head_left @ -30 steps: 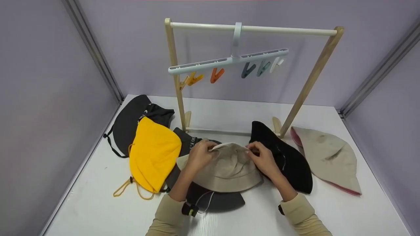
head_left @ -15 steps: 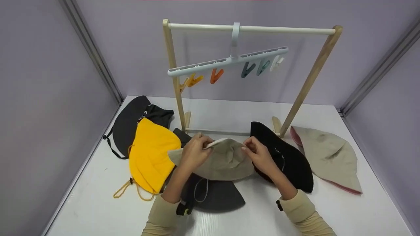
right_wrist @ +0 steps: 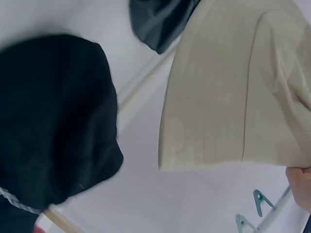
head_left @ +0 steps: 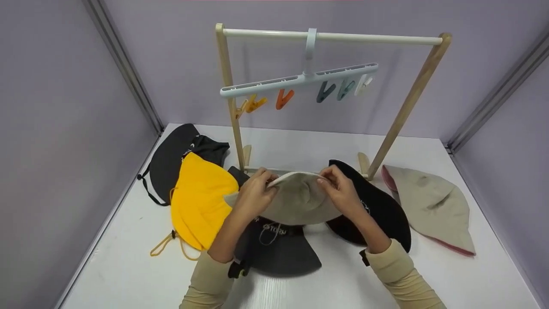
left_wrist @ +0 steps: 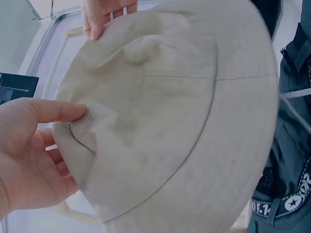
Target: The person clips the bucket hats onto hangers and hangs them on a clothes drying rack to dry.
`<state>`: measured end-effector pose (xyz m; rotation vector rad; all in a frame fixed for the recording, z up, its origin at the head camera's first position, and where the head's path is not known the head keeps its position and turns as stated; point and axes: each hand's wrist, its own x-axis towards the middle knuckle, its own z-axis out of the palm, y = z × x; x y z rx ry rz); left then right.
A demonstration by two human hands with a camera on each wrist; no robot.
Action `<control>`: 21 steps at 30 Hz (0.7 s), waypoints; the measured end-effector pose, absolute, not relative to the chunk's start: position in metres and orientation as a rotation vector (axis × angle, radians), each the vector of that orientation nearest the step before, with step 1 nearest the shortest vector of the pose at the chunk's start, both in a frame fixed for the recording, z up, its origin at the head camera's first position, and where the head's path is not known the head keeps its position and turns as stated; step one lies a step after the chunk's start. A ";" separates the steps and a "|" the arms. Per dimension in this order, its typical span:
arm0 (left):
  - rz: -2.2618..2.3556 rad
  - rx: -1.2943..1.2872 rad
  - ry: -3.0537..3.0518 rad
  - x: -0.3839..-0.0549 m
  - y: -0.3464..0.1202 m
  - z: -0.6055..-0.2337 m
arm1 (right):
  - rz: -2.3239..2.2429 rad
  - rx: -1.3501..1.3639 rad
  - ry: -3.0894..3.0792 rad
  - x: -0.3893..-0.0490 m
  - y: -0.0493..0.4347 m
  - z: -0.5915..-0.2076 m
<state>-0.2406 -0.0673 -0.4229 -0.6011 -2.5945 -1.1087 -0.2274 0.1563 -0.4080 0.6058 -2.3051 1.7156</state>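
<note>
Both hands hold a beige bucket hat [head_left: 296, 204] by its crown edge, lifted above the table with the brim hanging toward the person. My left hand [head_left: 256, 194] pinches the crown's left side; in the left wrist view the thumb of the left hand [left_wrist: 34, 150] lies on the cloth and the fingers go behind it. On the other side my right hand [head_left: 341, 191] pinches the crown's right side. Under the hat lies a dark grey hat [head_left: 283, 253] with white lettering and a thin cord. A black bucket hat [head_left: 381, 214] lies beside the right forearm.
Beyond the hands stands a wooden rack [head_left: 414, 98] with a pale blue hanger [head_left: 300, 79] on its top bar. Several coloured clips, among them an orange clip [head_left: 283, 99], hang from it. A yellow hat [head_left: 201, 201] and black cap [head_left: 171, 163] lie left, another beige hat [head_left: 433, 206] right.
The beige hat has been raised off the dark grey hat and moved slightly toward the rack, with both hands still pinching it. More of the dark grey hat and its lettering now shows.
</note>
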 end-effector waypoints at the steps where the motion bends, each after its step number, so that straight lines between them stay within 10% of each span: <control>1: -1.131 -0.607 -2.598 -0.241 -0.065 -0.423 | 1.706 0.610 -2.300 -0.228 0.157 -0.406; 21: -1.356 -0.779 -2.536 -0.250 -0.010 -0.463 | 1.663 0.799 -2.401 -0.255 0.192 -0.411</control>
